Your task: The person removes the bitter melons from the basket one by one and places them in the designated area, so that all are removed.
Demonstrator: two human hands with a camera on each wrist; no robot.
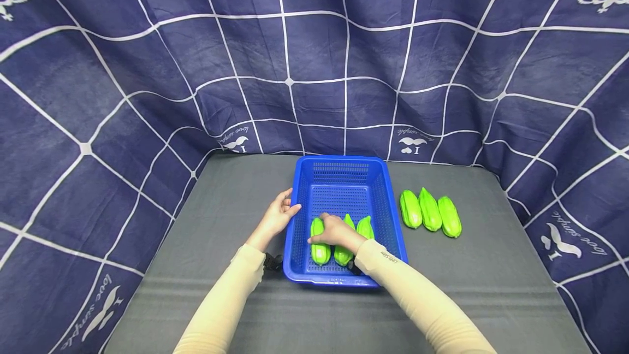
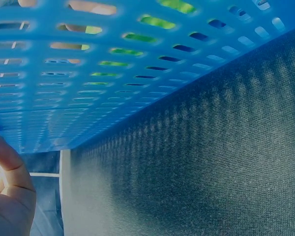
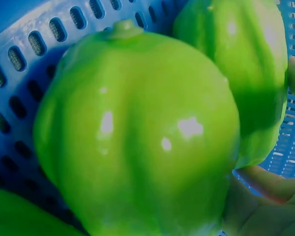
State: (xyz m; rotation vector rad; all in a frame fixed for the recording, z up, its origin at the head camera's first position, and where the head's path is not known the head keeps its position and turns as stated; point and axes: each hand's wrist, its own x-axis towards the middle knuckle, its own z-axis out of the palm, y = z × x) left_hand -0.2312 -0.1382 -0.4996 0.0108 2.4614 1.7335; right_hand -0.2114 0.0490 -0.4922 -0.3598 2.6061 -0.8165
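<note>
A blue perforated plastic basket [image 1: 345,282] stands on the grey table, with several green, ridged, elongated fruits inside near its front. My left hand [image 1: 276,216] holds the basket's left rim, thumb over the edge; in the left wrist view part of that hand [image 2: 12,191] shows by the basket wall. Inside the basket, my right hand [image 1: 339,232] grips the leftmost green fruit [image 1: 321,254], thumb and fingers at its sides. A second fruit [image 1: 343,256] lies partly under this hand, and a third [image 1: 365,226] is to its right. The right wrist view shows a fruit [image 3: 137,132] up close.
Right of the basket, three more green fruits lie side by side on the table [image 1: 245,179]: a left one [image 1: 410,209], a middle one [image 1: 429,211] and a right one [image 1: 449,217]. A dark blue curtain [image 1: 373,59] with white lines surrounds the table's back and sides.
</note>
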